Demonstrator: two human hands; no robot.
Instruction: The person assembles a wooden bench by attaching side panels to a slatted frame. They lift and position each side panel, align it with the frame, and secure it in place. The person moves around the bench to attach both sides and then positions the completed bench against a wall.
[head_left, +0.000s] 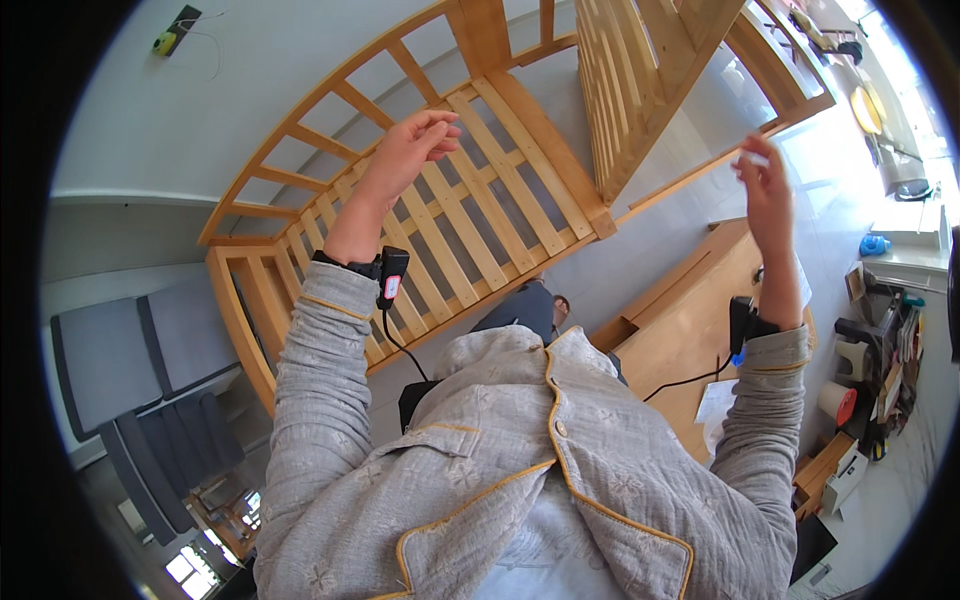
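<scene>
the person stands over a wooden slatted bed frame (470,200) with both arms raised. the left hand (410,150) hangs in the air above the slats, its fingers (440,125) loosely curled and a little apart, thumb near the fingertips, closed on nothing i can see and not clearly touching the wood; the slatted base lies just beyond and beneath those fingers, and the curved side rail (300,110) runs off to their left. the right hand (765,185) is lifted edge-on, fingers (752,160) close together and pinched near a small pale thing (757,157) at their tips, too small and washed out to tell what it is or whether it is truly gripped. an upright slatted panel (620,80) of the same frame stands between the two hands, nearer the right fingers than the left. below the right wrist lies a flat wooden board (690,330) with a sheet of paper (715,400) on it. each wrist carries a small black device (392,278) on a band, with a cable trailing down toward the grey quilted jacket (520,460).
</scene>
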